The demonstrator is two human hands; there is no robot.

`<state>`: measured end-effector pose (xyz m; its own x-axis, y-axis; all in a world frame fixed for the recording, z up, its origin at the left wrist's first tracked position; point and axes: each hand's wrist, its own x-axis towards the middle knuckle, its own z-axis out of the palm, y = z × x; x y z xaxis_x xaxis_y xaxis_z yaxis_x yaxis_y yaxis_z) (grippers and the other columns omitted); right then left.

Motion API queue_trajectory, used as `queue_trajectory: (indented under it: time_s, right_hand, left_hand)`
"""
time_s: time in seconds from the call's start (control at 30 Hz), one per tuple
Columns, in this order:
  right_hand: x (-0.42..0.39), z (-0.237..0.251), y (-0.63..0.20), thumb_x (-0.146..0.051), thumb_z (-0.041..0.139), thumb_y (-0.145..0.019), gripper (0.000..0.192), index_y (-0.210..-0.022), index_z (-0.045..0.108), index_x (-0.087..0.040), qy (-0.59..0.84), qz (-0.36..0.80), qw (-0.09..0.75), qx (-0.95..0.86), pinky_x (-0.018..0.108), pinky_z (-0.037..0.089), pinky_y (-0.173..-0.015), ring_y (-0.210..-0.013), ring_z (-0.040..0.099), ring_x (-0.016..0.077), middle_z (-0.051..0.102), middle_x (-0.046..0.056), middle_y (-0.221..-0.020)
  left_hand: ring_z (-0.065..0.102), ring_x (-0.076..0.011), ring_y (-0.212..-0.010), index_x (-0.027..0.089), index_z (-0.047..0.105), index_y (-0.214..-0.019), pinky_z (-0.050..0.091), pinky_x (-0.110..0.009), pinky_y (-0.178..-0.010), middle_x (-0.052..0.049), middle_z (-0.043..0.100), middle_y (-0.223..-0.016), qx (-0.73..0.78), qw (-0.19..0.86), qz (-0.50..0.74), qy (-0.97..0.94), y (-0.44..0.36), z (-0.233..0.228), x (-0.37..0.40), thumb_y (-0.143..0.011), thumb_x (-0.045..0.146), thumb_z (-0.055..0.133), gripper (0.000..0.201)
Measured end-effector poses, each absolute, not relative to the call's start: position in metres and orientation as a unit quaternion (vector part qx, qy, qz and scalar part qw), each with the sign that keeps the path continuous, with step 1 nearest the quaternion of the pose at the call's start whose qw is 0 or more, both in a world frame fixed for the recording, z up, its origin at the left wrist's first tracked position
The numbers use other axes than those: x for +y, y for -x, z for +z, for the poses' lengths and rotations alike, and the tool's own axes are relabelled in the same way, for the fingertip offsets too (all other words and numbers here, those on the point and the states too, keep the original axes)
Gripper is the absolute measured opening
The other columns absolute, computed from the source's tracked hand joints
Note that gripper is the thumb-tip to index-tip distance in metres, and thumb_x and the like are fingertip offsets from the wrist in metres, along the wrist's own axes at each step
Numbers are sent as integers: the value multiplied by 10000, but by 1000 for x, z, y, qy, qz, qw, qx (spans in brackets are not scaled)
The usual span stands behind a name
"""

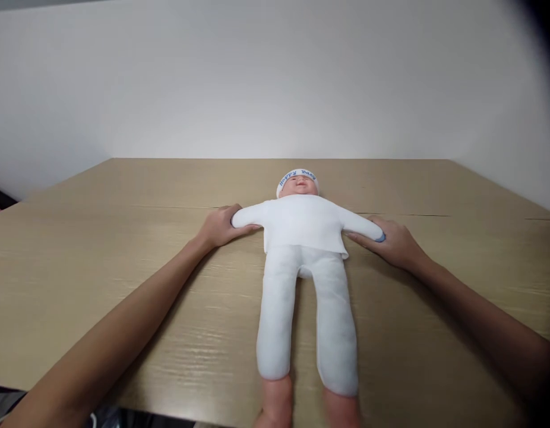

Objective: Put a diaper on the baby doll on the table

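A doll (304, 249) in white clothes lies face up along the middle of the wooden table (101, 261), feet just past the near edge, with bare tabletop wide on both sides and behind its head. The left hand (219, 227) is wrapped around one sleeve end. The right hand (393, 241) lies over the other sleeve end, fingers curled about it, both arms stretched forward.

Soft, even light falls from above, leaving the wall (275, 77) a pale wash and a faint sheen on the table (79, 267). Dull shadows lie under both forearms and beside the doll (304, 261). The upper right corner darkens into a vignette, straight edges bow outward, and the doll's feet at the bottom edge are blurred.
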<state>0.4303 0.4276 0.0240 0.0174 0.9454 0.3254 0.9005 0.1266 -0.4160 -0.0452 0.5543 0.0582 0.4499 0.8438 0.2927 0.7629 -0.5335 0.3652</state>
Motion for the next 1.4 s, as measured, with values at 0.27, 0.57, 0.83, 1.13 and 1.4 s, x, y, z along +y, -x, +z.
queue_trajectory:
  time_s: [0.27,0.57,0.83,1.13,1.4]
  right_hand:
    - [504,30,-437,-765,708,-984,503,-1041,689,-266,675,6,270,-687,382,417,-748,-834,657,287,775,77,-934]
    - [522,19,-453,-770,606,-1059,563,-1041,696,-215,618,-77,294,-725,454,427,-940,-970,586,313,717,140,-998]
    - [532,-3,-469,-808,606,-986,639,-1165,807,-228,630,-42,318,-707,563,502,-1061,-1183,659,430,773,201,-1194]
    - [516,-12,-466,-622,665,-994,594,-1383,742,-180,636,-77,342,-687,588,488,-1133,-1292,662,448,766,223,-1371]
    - [516,-18,-470,-578,676,-994,497,-1288,790,-194,648,-90,360,-666,596,520,-1113,-1243,677,445,774,228,-1294]
  left_hand:
    - [666,-357,-1135,220,680,-1255,534,-467,-990,-123,765,-1223,447,23,302,-841,36,49,626,-900,893,732,763]
    - [643,-367,-1172,204,647,-1391,521,-498,-1056,-145,745,-1295,472,39,293,-831,42,45,639,-953,760,747,715]
    - [607,-402,-1264,195,650,-1512,506,-546,-1111,-161,746,-1364,475,50,282,-832,53,44,632,-979,682,693,723]
    - [604,-410,-1279,153,633,-1521,472,-554,-1131,-197,759,-1350,498,32,264,-826,61,39,621,-1030,642,597,694]
    - [620,-407,-1259,177,653,-1493,483,-539,-1103,-187,768,-1352,502,11,257,-826,66,34,622,-1042,567,616,597]
